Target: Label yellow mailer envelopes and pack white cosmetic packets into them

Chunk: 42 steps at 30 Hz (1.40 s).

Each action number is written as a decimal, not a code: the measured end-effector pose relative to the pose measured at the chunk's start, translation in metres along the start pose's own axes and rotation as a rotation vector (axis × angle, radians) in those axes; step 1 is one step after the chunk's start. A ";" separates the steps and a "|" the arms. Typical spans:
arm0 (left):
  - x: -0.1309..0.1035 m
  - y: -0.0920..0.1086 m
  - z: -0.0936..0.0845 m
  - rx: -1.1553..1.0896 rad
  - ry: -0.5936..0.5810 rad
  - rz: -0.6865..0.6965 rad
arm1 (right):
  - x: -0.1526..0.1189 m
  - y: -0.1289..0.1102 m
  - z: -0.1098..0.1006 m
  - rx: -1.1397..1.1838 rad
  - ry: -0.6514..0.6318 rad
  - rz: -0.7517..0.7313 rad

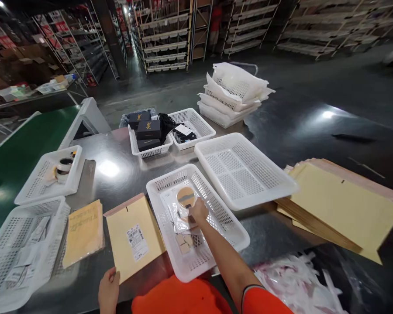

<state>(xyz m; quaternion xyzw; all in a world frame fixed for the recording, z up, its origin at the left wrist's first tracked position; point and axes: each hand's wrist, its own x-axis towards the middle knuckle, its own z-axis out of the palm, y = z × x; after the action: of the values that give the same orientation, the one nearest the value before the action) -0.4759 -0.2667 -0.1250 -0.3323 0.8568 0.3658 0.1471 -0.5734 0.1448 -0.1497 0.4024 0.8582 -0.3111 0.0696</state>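
My right hand reaches into a white perforated plastic basket. Its fingers are closed on a clear plastic packet, in which a round tan piece shows. Small beige blocks lie below the packet in the same basket. At the lower left corner of a yellow mailing envelope is my left hand, its fingers curled; whether they pinch the corner is hidden. This envelope lies flat and bears a printed white label.
Beyond stands another white basket, with a stack of envelopes right of it. Black boxes fill a far basket. Tape rolls sit in a left basket. Crumpled plastic strips lie near right; a green conveyor belt runs left.
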 end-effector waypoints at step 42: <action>-0.103 0.072 0.004 -0.906 -0.216 -0.348 | -0.010 0.031 -0.037 -0.559 -0.279 -0.676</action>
<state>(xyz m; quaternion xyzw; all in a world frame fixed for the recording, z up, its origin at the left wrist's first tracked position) -0.4482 -0.1791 -0.0390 -0.4612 0.5234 0.7037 0.1347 -0.5396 0.1747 -0.1314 0.0201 0.9747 -0.1239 0.1852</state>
